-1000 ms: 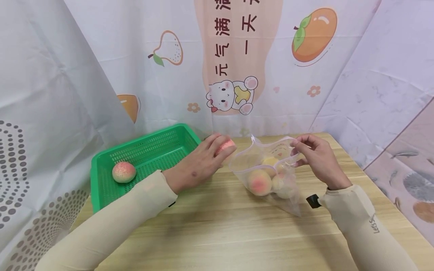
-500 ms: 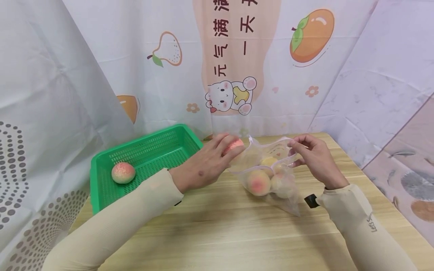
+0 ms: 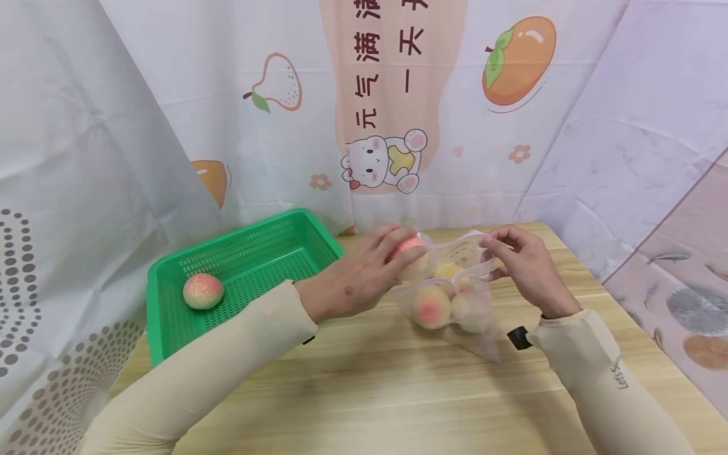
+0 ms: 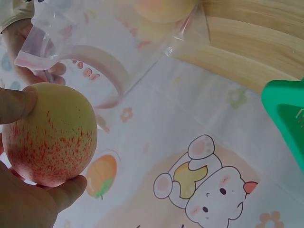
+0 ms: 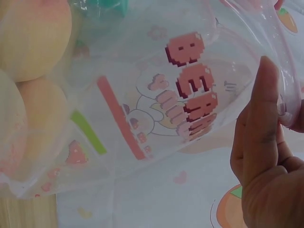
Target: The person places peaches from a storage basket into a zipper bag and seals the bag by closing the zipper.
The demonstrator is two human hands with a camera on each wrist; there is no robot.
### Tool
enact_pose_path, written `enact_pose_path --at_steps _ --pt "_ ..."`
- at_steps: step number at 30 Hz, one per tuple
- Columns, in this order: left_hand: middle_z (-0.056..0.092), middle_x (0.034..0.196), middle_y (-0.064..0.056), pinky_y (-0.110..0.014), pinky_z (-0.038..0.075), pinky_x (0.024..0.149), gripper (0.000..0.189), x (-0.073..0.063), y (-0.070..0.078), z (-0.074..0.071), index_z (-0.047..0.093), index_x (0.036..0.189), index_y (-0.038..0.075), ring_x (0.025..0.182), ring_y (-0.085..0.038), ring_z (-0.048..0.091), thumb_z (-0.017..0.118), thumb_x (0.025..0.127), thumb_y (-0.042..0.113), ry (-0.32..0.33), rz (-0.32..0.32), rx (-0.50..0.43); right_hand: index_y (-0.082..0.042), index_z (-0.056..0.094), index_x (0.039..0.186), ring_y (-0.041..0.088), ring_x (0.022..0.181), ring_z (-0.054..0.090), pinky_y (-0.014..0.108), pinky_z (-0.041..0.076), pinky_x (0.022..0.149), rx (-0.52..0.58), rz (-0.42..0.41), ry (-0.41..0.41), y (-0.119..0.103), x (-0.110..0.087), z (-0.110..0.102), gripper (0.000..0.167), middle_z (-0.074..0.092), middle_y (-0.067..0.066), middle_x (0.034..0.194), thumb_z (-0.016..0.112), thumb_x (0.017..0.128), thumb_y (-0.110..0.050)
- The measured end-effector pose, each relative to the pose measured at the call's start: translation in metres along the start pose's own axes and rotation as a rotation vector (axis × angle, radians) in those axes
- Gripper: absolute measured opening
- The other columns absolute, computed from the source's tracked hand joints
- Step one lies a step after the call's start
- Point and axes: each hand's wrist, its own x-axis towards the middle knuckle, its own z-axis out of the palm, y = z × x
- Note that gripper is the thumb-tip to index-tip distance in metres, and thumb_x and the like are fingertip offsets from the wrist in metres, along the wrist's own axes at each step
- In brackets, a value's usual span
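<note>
My left hand (image 3: 364, 272) grips a peach (image 4: 54, 135), yellow with red speckles, at the left side of the bag's mouth. A clear zip bag (image 3: 480, 309) with a pink-edged opening stands on the table, held at its right rim by the thumb and fingers of my right hand (image 3: 526, 265). Several peaches (image 3: 431, 308) lie inside the bag; the right wrist view shows some of them through the printed plastic. Another peach (image 3: 203, 291) sits in the green basket (image 3: 156, 316) at the left.
The wooden table (image 3: 375, 392) carries the basket and the bag. Behind it hangs a white curtain (image 3: 307, 145) printed with fruit and a cartoon bear. Marbled cloth (image 3: 620, 126) hangs at the right.
My left hand has moved right with the peach, from beside the basket to the bag's mouth. My right hand keeps its hold on the rim.
</note>
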Motion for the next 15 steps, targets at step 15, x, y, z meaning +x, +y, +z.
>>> enact_pose_path --at_steps 15 --pt "0.037 0.146 -0.018 -0.033 0.025 0.118 0.056 0.0104 0.0065 0.0084 0.039 0.143 0.003 0.139 -0.032 0.032 0.067 0.094 0.007 -0.053 0.019 -0.043 0.007 0.056 0.105 0.01 0.082 0.064 0.031 0.059 0.059 -0.017 -0.009 0.0 -0.0005 -0.0018 0.0026 0.028 0.062 0.0 0.096 0.063 0.1 -0.02"
